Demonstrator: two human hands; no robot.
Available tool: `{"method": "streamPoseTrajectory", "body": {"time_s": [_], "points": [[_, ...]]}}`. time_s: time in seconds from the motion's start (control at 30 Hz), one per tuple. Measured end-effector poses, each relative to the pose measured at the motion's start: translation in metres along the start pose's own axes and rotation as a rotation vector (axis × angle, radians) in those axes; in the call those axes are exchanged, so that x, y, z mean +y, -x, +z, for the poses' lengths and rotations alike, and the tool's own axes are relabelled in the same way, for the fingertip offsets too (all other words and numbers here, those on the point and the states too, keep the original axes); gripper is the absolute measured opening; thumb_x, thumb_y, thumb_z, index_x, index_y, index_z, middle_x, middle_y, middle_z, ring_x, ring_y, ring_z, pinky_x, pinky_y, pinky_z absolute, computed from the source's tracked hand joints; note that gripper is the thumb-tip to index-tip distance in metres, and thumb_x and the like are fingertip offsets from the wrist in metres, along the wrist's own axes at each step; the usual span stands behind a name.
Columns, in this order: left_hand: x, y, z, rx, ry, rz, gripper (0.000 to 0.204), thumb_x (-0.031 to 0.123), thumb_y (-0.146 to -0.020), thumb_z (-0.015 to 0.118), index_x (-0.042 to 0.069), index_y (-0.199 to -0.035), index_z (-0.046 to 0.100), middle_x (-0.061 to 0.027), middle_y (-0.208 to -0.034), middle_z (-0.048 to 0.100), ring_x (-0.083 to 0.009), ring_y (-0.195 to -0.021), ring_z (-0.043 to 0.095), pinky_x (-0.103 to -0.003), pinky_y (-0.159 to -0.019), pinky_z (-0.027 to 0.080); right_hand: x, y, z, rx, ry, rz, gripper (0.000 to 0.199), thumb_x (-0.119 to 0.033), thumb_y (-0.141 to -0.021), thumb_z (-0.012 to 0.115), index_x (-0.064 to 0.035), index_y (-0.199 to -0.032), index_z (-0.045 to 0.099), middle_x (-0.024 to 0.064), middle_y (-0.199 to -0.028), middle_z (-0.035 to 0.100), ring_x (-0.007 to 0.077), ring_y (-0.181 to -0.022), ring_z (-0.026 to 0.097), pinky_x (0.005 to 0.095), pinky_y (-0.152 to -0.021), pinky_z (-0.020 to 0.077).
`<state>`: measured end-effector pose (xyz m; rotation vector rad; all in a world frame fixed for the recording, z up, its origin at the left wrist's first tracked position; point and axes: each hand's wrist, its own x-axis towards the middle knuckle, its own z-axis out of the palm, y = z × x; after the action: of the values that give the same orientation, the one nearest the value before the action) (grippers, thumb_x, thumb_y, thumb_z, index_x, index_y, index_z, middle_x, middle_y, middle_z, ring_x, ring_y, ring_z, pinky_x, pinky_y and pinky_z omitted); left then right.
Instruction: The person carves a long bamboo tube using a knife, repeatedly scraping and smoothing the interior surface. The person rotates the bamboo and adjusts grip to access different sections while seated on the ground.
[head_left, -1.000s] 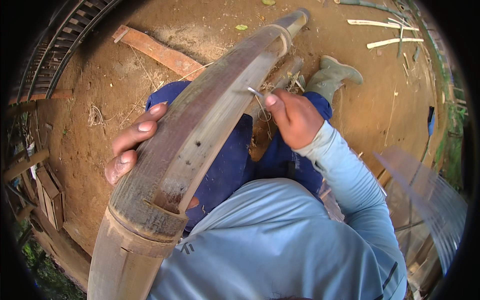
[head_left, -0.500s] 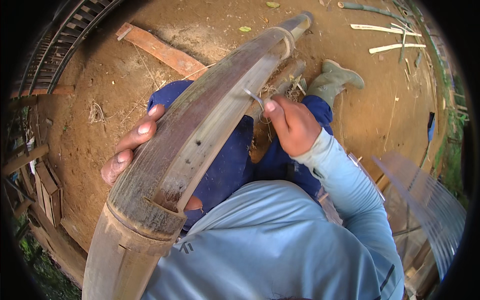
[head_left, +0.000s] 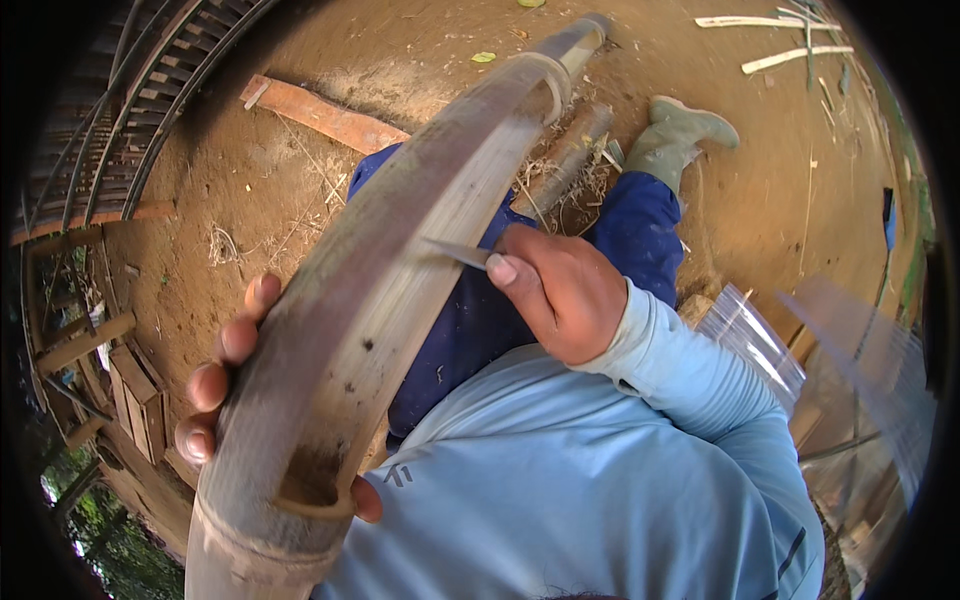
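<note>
A thick bamboo pole (head_left: 345, 275) slants across my lap, from the near left to the far right. A long pale strip (head_left: 400, 290) is cut open along its right side. This strip ends in a deeper hollow (head_left: 312, 478) beside a near node. My left hand (head_left: 225, 370) is wrapped round the pole from beneath, fingers on the left side and the thumb tip by the hollow. My right hand (head_left: 570, 290) is closed on a small knife (head_left: 456, 251), its handle hidden in the fist. The blade's tip lies against the pale strip.
A reddish board (head_left: 320, 112) lies on the dirt floor beyond the pole. Beside my boot (head_left: 683, 140) are shavings and a bamboo piece (head_left: 570, 160). Split strips (head_left: 797, 58) lie at the far right, clear corrugated sheets (head_left: 875, 370) nearer. A slatted wooden structure (head_left: 150, 95) stands at left.
My right hand has brought the knife nearer to me along the pale strip. My left hand sits lower in view, and the hollow shows more openly.
</note>
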<state>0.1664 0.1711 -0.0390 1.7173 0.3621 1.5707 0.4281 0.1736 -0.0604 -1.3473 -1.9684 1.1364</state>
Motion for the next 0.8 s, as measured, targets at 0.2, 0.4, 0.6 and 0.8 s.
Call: {"method": "streamPoseTrajectory", "body": {"time_s": [0.2, 0.4, 0.6, 0.8], "points": [[-0.019, -0.01, 0.009, -0.045, 0.034, 0.17, 0.111, 0.038, -0.059, 0.096, 0.026, -0.149, 0.034, -0.0041, -0.143, 0.048, -0.0297, -0.136, 0.045, -0.058, -0.115, 0.028, -0.009, 0.016, 0.0, 0.103, 0.014, -0.093, 0.041, -0.038, -0.104, 0.046, -0.0019, -0.087, 0.055, 0.0204, -0.067, 0.058, 0.0411, -0.063, 0.061, 0.0484, -0.058, 0.05], [-0.013, -0.02, 0.012, -0.1, -0.012, 0.195, 0.109, 0.036, -0.059, 0.096, 0.025, -0.148, 0.035, -0.0041, -0.138, 0.051, -0.0292, -0.131, 0.049, -0.055, -0.111, 0.031, 0.005, 0.013, -0.005, 0.172, 0.041, -0.042, 0.041, -0.038, -0.104, 0.045, -0.0026, -0.085, 0.055, 0.0218, -0.066, 0.057, 0.0416, -0.063, 0.061, 0.049, -0.056, 0.049], [-0.012, -0.031, 0.021, -0.136, -0.005, 0.197, 0.109, 0.034, -0.058, 0.097, 0.025, -0.148, 0.036, -0.0035, -0.137, 0.052, -0.029, -0.129, 0.05, -0.054, -0.111, 0.03, 0.021, 0.011, -0.012, 0.21, -0.008, 0.01, 0.036, -0.034, -0.103, 0.047, -0.0019, -0.09, 0.056, 0.0207, -0.069, 0.056, 0.042, -0.064, 0.059, 0.0478, -0.058, 0.0478], [0.001, -0.03, 0.029, -0.129, -0.047, 0.16, 0.11, 0.034, -0.057, 0.097, 0.025, -0.147, 0.036, -0.0032, -0.136, 0.052, -0.0293, -0.13, 0.049, -0.053, -0.111, 0.03, 0.012, 0.011, -0.018, 0.224, 0.001, 0.061, 0.031, -0.029, -0.104, 0.045, -0.0016, -0.092, 0.055, 0.0222, -0.07, 0.053, 0.0429, -0.067, 0.057, 0.0475, -0.061, 0.0442]]}}
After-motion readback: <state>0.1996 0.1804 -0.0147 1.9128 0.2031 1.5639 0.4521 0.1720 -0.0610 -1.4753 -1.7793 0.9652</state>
